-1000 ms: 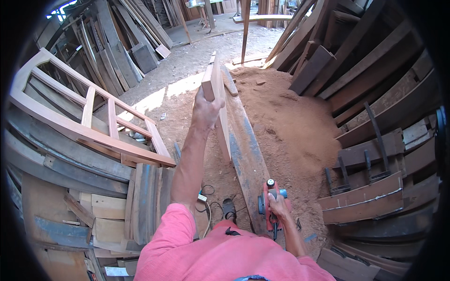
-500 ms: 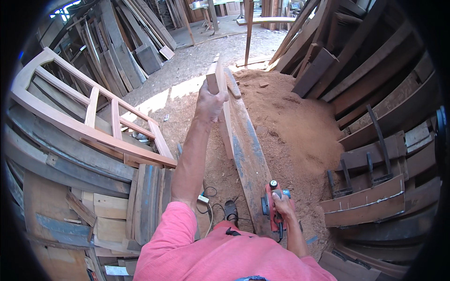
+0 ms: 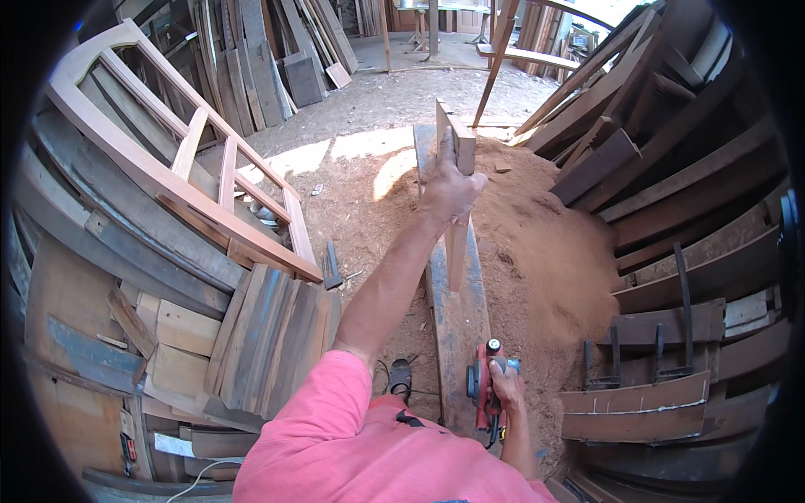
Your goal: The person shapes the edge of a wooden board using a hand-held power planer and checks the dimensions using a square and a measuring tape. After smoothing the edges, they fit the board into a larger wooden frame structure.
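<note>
My left fingers clasp the board over the desk, presumably to steady it; my right fingers grip the planer by the near right edge.

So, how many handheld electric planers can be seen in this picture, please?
1: the red electric planer, held in the right hand at the near end of the long plank. Others may be hidden among the stacked boards.
</note>
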The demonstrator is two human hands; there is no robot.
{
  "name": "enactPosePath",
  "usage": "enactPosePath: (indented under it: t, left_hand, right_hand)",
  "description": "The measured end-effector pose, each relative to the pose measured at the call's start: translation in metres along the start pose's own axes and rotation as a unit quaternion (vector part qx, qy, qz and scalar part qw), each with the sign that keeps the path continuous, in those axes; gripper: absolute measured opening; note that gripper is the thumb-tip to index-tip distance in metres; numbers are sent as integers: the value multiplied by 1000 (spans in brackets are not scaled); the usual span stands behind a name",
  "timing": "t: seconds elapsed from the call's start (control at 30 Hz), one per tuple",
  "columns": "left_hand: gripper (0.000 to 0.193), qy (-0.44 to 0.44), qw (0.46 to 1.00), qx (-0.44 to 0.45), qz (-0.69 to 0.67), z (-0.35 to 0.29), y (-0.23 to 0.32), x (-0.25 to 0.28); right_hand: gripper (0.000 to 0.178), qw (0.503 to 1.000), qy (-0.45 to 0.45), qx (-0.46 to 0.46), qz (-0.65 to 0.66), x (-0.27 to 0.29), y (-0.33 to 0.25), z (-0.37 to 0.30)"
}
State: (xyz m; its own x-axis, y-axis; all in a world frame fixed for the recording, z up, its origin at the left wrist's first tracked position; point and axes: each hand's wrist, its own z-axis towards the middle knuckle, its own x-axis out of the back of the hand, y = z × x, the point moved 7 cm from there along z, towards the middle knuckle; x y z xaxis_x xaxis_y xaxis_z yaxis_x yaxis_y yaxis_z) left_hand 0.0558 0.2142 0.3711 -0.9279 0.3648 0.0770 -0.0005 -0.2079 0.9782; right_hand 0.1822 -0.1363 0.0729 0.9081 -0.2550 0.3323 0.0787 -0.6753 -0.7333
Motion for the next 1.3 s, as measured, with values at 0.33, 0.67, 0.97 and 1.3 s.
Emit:
enactPosePath:
  t: [0.33,0.67,0.97,1.3]
  left_hand:
    - [105,8,993,3,116,-54,-9,-1]
    - [103,13,990,-64,125,-217,-199,-65]
    - [102,0,981,-57,183,-239,-252,-74]
    - [115,-65,979,-61,181,-246,-280,-79]
  right_hand:
    - [35,999,-7,17,26,-7,30,22]
    - [36,993,-13,27,111,8,8,16]
    - [40,972,11,160,171,57,-112,-65]
    - [44,945,-103,251,184,39,-174,-107]
